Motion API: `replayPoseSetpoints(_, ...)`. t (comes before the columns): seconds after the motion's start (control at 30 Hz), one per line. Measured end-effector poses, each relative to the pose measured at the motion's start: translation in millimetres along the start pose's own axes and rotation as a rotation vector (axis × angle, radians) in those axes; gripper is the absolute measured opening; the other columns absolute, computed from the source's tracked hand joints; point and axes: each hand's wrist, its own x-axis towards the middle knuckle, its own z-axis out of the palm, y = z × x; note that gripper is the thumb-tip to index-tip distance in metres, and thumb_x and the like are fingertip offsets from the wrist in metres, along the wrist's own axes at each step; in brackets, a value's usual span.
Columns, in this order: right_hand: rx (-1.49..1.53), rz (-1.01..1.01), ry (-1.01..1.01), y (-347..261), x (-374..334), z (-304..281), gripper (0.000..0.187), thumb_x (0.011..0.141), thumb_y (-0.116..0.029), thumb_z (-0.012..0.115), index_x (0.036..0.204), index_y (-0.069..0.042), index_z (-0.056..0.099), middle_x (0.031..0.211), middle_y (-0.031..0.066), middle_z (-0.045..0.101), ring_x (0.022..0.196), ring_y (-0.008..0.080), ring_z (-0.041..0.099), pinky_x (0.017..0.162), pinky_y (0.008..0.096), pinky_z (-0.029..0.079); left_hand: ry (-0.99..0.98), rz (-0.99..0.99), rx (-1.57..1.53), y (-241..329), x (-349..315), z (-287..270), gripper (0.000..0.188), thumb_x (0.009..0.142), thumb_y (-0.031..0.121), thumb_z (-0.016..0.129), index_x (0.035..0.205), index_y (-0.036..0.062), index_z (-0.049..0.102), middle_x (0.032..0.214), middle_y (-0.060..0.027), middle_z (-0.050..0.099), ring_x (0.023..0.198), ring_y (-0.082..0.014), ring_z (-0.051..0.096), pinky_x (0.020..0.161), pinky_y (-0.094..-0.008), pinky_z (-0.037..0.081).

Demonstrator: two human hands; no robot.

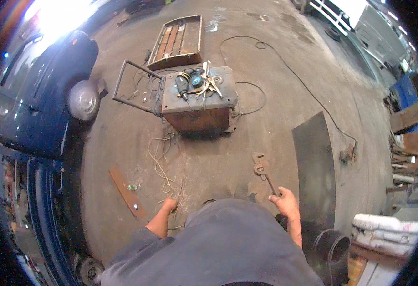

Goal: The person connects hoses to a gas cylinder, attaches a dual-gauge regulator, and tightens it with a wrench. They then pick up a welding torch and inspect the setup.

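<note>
My right hand [286, 204] is closed around the thin handle of a rusty wrench-like tool [260, 168]. Its broad head, with a round middle part, points forward and away from me over the concrete floor. My left hand [170, 205] is closed low in front of me. A pale cord [157, 164] lies in loose loops on the floor and runs up to that hand; whether the fingers grip it or something else I cannot make out. To the left of this hand lies a flat rusty metal strip [126, 191].
Ahead stands a wheeled machine cart [197, 121] bearing a drill [182, 86] and other tools. Behind it is a shallow metal tray [190, 40]. A dark metal sheet [316, 167] lies to the right, near a black cable [309, 93]. A dark blue vehicle [32, 109] stands left.
</note>
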Motion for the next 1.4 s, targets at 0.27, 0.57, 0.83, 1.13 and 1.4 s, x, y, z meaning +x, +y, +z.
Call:
replayPoseSetpoints(0.27, 0.033, 0.052, -0.195, -31, 153, -27, 0.05, 0.074, -0.028, 0.076, 0.105, 0.008, 0.061, 0.094, 0.0185, 0.064, 0.089, 0.0297, 0.061, 0.08, 0.0396, 0.048, -0.13, 0.313, 0.233, -16, -42, 56, 0.023, 0.082, 0.026, 0.065, 0.092, 0.0073, 0.073, 0.095, -0.0156, 0.072, 0.083, -0.0323, 0.068, 0.074, -0.0425, 0.054)
replayPoseSetpoints(0.57, -0.015, 0.059, -0.32, -73, 353, 36, 0.031, 0.084, -0.028, 0.071, 0.076, 0.001, 0.062, 0.063, 0.0063, 0.057, 0.052, 0.0175, 0.052, 0.048, 0.0379, 0.041, -0.078, -0.182, -0.765, 165, -25, -3, 0.03, 0.089, 0.027, 0.065, 0.098, -0.001, 0.07, 0.089, -0.0144, 0.07, 0.075, -0.0271, 0.065, 0.064, -0.0435, 0.051)
replayPoseSetpoints(0.83, 0.143, 0.04, -0.323, -187, 508, 68, 0.032, 0.083, -0.026, 0.072, 0.071, 0.001, 0.061, 0.058, 0.0085, 0.056, 0.047, 0.021, 0.052, 0.045, 0.0404, 0.041, 0.342, -0.127, -1.444, 144, -67, -81, 0.041, 0.095, 0.021, 0.057, 0.128, -0.0015, 0.049, 0.11, -0.0164, 0.064, 0.09, -0.0299, 0.065, 0.078, -0.0423, 0.054)
replayPoseSetpoints(1.13, 0.127, 0.045, -0.205, -224, 649, 147, 0.032, 0.079, -0.027, 0.071, 0.084, 0.004, 0.067, 0.072, 0.0147, 0.066, 0.066, 0.0285, 0.063, 0.064, 0.0431, 0.049, 0.38, -0.652, -1.39, 122, -192, 86, 0.038, 0.095, 0.021, 0.058, 0.127, 0.0006, 0.051, 0.106, -0.0161, 0.065, 0.092, -0.026, 0.065, 0.078, -0.0391, 0.055)
replayPoseSetpoints(1.4, -0.151, -0.232, -0.184, -200, 671, 201, 0.048, 0.08, -0.031, 0.066, 0.111, 0.005, 0.063, 0.105, 0.0278, 0.067, 0.102, 0.0411, 0.065, 0.089, 0.0459, 0.049, 0.292, -0.506, -0.93, 257, -239, 157, 0.035, 0.096, 0.02, 0.058, 0.125, 0.0012, 0.053, 0.105, -0.0145, 0.066, 0.089, -0.0243, 0.065, 0.075, -0.0364, 0.055)
